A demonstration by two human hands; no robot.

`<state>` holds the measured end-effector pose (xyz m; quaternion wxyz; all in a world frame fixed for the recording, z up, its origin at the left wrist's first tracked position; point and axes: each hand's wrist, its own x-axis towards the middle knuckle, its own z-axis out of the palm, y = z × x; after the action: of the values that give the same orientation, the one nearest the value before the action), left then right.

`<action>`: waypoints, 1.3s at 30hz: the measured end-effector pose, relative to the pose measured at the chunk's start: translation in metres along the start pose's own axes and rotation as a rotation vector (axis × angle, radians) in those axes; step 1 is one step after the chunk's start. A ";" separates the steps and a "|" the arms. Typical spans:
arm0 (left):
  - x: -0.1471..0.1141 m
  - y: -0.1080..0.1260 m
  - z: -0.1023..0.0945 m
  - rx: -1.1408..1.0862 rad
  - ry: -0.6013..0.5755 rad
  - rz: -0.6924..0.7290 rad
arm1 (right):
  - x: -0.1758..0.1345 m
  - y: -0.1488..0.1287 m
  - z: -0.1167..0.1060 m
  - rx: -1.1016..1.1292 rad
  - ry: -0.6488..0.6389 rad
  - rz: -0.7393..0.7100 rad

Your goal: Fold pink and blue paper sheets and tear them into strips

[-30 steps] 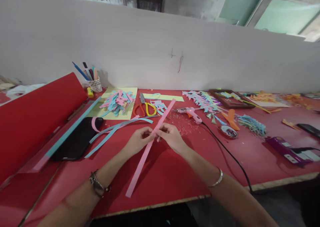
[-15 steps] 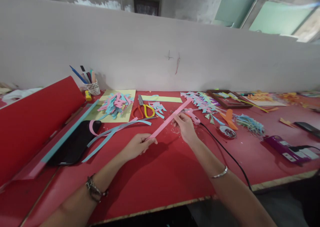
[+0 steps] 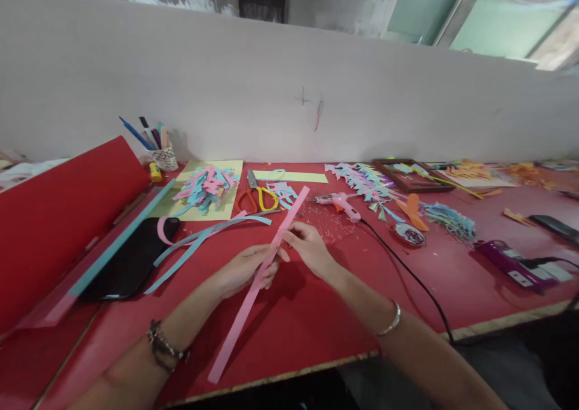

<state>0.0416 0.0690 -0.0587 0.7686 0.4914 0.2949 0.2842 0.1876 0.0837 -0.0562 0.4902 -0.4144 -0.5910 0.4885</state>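
A long pink paper strip [image 3: 242, 316] runs diagonally over the red table, its lower end close to the front edge. My left hand [image 3: 253, 268] is closed around its middle. Just above, my right hand [image 3: 307, 244] pinches the same strip between thumb and fingers. Right of the strip's upper end lies a pink hot glue gun [image 3: 346, 206] with a black cord. Scissors [image 3: 260, 196] with red and yellow handles rest behind my hands. Loose blue strips [image 3: 190, 259] lie to the left, partly over a black phone-like object [image 3: 131, 262].
A pile of pink and blue paper pieces [image 3: 210, 187] sits on yellow paper near a pen cup [image 3: 163, 157]. Fringed paper [image 3: 362, 181], a brown frame [image 3: 414, 178] and an orange paper shape [image 3: 412, 211] are at the right. A purple power strip [image 3: 511, 265] lies farther right.
The pink strip has slid down and tilted more steeply, with a long part now below my left hand. My right hand has moved left and down, closer to my left hand.
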 end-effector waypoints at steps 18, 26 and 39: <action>0.006 -0.006 -0.005 0.098 0.073 0.121 | 0.005 0.001 -0.009 0.096 -0.192 0.025; 0.006 0.001 -0.001 0.266 0.211 0.112 | 0.007 0.011 -0.012 -0.218 -0.002 -0.090; 0.001 0.005 -0.019 0.177 -0.008 -0.038 | -0.003 -0.007 -0.021 -1.291 -0.165 -0.707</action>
<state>0.0274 0.0824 -0.0604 0.7287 0.5528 0.3250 0.2405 0.2085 0.0827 -0.0488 0.2313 -0.3671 -0.8938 -0.1136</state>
